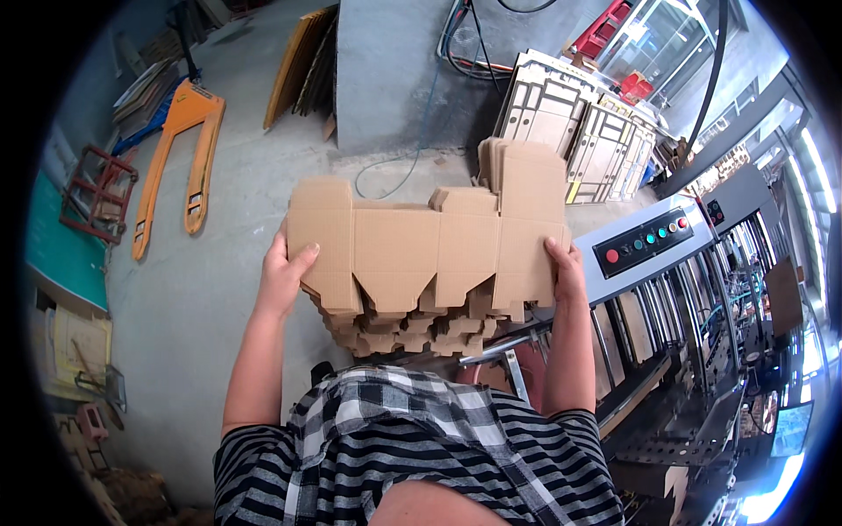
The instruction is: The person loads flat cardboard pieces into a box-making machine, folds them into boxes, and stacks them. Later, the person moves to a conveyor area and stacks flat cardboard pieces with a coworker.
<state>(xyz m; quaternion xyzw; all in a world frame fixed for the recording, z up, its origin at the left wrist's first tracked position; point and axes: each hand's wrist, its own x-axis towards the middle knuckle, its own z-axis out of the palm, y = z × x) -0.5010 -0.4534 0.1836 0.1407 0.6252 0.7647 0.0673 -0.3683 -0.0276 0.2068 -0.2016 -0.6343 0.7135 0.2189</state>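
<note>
Holding cardboard (425, 245), plain-faced; fingers (305, 259) either side

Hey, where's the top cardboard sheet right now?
The top cardboard sheet is in the middle of the head view, between the left hand and right hand, with more cardboard stacked beneath.

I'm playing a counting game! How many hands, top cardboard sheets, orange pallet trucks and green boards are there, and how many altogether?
Left hand and right hand: 2
Top cardboard sheet: 1 (the pile below overlaps too much to count)
Orange pallet truck: 1
Green board: 1
Total: 5
</note>
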